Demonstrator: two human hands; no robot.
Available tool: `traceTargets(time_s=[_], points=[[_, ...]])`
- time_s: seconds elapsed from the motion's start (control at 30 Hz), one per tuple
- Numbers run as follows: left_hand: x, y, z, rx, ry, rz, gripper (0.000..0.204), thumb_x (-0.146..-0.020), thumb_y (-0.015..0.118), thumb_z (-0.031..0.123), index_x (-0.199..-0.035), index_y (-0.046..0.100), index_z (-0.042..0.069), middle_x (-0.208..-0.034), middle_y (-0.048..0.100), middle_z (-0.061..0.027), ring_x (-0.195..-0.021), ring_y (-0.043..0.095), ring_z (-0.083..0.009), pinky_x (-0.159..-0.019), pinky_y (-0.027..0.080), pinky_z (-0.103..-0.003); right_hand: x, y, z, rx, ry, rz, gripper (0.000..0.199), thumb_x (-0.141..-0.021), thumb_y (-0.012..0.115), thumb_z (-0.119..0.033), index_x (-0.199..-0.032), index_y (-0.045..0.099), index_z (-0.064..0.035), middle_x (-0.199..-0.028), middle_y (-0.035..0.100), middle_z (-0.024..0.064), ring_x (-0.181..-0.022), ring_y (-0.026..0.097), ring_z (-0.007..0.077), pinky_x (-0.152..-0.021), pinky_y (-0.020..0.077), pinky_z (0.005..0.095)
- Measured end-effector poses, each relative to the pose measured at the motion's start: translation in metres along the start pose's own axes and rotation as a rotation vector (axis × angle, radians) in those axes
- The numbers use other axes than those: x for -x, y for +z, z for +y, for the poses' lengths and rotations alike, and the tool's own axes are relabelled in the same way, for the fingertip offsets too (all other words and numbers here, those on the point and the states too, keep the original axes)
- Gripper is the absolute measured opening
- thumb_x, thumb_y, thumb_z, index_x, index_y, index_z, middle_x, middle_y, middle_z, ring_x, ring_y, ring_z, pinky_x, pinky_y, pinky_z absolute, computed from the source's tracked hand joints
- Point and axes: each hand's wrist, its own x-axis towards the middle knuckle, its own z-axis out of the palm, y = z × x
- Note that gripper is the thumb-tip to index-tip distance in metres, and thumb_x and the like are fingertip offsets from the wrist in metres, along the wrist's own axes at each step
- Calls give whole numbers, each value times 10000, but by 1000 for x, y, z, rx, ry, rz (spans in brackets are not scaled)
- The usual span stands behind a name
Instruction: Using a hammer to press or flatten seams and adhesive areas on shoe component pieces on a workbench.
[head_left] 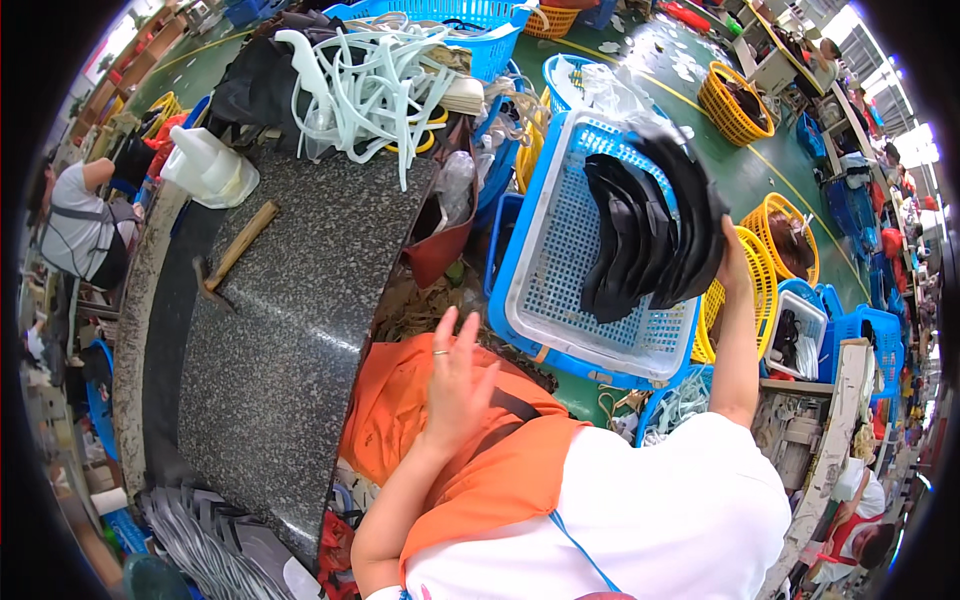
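My left hand (458, 388) is raised over my orange apron (400, 400), fingers apart and holding nothing; a ring is on one finger. To the right, my right hand (735, 262) grips the outer edge of a stack of black curved pieces (700, 215), flat and strip-like. Its fingers are partly hidden behind them, and the stack's far end is blurred. More black curved pieces (625, 240) lie beside it in a white mesh basket (545, 290). That basket rests on a blue one (530, 345).
A dark speckled stone worktop (290, 330) at left carries a hammer (238, 250), a white plastic container (208, 170) and a heap of pale strips (365, 85). Yellow baskets (762, 290) stand at right. Grey layered pieces (205, 540) sit at lower left. Other people work at both sides.
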Motion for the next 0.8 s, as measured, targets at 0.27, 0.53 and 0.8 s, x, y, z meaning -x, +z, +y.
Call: traceTargets(time_s=[0.27,0.53,0.8], points=[[14,-7,-20,-82,-201,53,639,-874,647,13,-1463,401,44,-1524,299,-165,-1114,571,-264,-926,516,-349,-8,-27,79,1067,-108,149,821,-851,711,-411,-1461,371,20,-1460,419,258,-1389,381,353,-1150,304,410],[59,-17,-43,-154,-320,164,490,-900,663,189,-1360,522,96,-1497,348,-205,-1248,510,-404,-990,487,-440,-27,8,71,1777,-397,277,630,-763,577,-121,-1381,488,-33,-1320,533,250,-1215,496,425,-1074,358,479],[104,-55,-24,-268,-370,567,169,-878,696,218,-986,696,88,-789,657,-148,-723,665,-293,-622,515,-401,20,336,42,815,-738,-665,204,-865,581,15,-1051,667,10,-1043,676,148,-1007,626,336,-930,469,416]])
